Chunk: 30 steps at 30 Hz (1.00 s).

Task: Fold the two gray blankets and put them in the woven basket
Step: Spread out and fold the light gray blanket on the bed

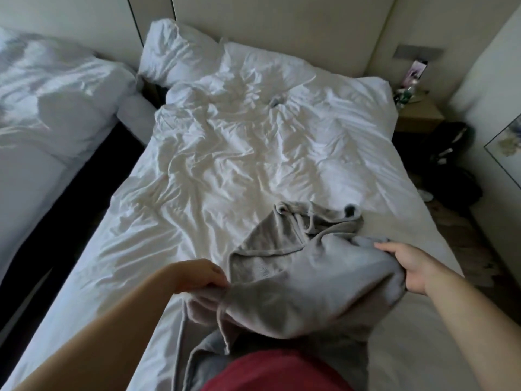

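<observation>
While both hands' fingers grip gray blanket (307, 280), rumpled white bed (225, 153) fills room, nightstand (417, 117) beyond

Gray blanket (296, 277) — soft, rumpled, unfolded — lifted at its near edge, far end bunched on the bedding.

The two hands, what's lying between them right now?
In the head view, a gray blanket spans the stretch between the left hand and the right hand; each hand grips one side of it, above the white bed.
</observation>
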Each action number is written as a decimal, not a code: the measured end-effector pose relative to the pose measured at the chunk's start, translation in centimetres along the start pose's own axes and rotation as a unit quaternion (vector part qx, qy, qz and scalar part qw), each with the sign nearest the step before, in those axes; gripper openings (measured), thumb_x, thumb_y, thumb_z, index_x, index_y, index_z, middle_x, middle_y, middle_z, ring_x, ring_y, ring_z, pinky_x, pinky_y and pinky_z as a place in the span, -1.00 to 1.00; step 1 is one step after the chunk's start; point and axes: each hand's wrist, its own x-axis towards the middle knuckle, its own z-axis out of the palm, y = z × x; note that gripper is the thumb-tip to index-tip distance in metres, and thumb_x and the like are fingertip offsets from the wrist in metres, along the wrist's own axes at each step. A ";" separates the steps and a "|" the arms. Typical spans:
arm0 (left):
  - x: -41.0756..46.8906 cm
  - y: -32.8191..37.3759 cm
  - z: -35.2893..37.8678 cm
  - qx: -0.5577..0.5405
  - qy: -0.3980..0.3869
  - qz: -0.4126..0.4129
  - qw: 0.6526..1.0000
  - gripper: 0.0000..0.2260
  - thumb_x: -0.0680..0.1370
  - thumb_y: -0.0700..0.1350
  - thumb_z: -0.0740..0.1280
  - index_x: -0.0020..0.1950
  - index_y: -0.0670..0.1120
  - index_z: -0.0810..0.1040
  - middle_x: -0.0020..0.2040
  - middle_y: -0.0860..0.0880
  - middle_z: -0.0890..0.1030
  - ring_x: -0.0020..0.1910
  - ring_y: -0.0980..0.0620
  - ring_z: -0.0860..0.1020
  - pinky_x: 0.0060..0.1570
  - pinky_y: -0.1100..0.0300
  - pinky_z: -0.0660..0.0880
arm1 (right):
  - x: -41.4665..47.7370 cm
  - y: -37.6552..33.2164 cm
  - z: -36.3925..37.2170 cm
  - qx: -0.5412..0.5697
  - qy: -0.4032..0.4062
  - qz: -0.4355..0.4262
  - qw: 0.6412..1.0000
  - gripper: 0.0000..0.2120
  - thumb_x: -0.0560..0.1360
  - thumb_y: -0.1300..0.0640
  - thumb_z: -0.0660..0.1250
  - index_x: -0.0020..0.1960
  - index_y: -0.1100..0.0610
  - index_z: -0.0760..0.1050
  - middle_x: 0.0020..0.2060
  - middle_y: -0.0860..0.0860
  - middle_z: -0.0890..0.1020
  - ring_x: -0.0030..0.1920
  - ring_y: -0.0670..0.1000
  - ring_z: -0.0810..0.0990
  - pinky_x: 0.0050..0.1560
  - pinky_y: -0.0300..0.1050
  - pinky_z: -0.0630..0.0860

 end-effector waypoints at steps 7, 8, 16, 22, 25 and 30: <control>1.6 -0.8 0.2 0.046 0.065 0.019 0.997 -0.81 0.56 -0.03 0.28 0.02 -0.06 0.65 -0.02 -0.04 0.64 -0.05 0.04 0.57 0.00 0.20 0.46 | -0.6 -0.6 0.2 0.042 -0.007 -0.038 0.998 -0.80 0.54 0.12 0.29 0.07 0.18 0.60 -0.03 0.21 0.67 0.04 0.21 0.61 0.04 0.05 0.52; 1.8 -0.7 0.8 0.114 0.049 0.015 0.992 -0.72 0.58 0.09 0.25 0.09 -0.05 0.64 0.05 -0.03 0.63 0.03 0.04 0.56 0.07 0.21 0.43 | -0.8 -0.7 0.4 0.045 -0.012 -0.039 0.998 -0.78 0.54 0.11 0.29 0.09 0.19 0.60 -0.02 0.21 0.67 0.04 0.21 0.61 0.03 0.04 0.52; 3.8 -1.6 6.3 0.304 -0.050 -0.101 0.946 -0.48 0.38 0.45 0.19 -0.25 -0.01 0.53 -0.20 -0.01 0.58 -0.23 0.06 0.55 -0.10 0.21 0.42 | -2.3 -2.1 1.7 0.061 -0.053 -0.066 0.995 -0.76 0.54 0.12 0.28 0.15 0.19 0.57 -0.05 0.17 0.67 -0.01 0.14 0.62 -0.06 -0.01 0.52; 3.3 -1.0 6.6 0.169 0.053 0.034 0.984 -0.59 0.59 0.17 0.17 0.09 -0.11 0.61 -0.09 -0.08 0.64 -0.16 0.05 0.57 -0.06 0.20 0.41 | -2.2 -2.3 0.4 0.060 -0.031 -0.074 0.995 -0.79 0.53 0.11 0.31 0.09 0.18 0.59 0.00 0.18 0.66 0.06 0.17 0.61 0.00 0.01 0.53; 1.9 -1.0 4.8 -0.187 0.139 0.051 0.971 -0.75 0.57 0.06 0.29 -0.06 -0.08 0.66 -0.13 -0.04 0.69 -0.25 0.15 0.60 -0.18 0.29 0.51 | -1.6 -1.7 -0.4 0.070 -0.011 -0.067 0.995 -0.81 0.52 0.10 0.33 0.08 0.15 0.59 -0.04 0.16 0.68 0.02 0.17 0.62 -0.07 0.01 0.54; -0.1 -0.3 -1.0 -0.496 0.214 0.084 0.837 -0.78 0.54 -0.05 0.30 0.01 -0.20 0.59 -0.16 -0.16 0.65 -0.21 -0.06 0.59 -0.25 0.14 0.51 | -1.0 -1.5 -1.9 0.110 0.019 -0.077 0.991 -0.88 0.55 0.11 0.30 0.03 0.09 0.56 -0.14 0.13 0.66 -0.11 0.15 0.62 -0.17 0.01 0.51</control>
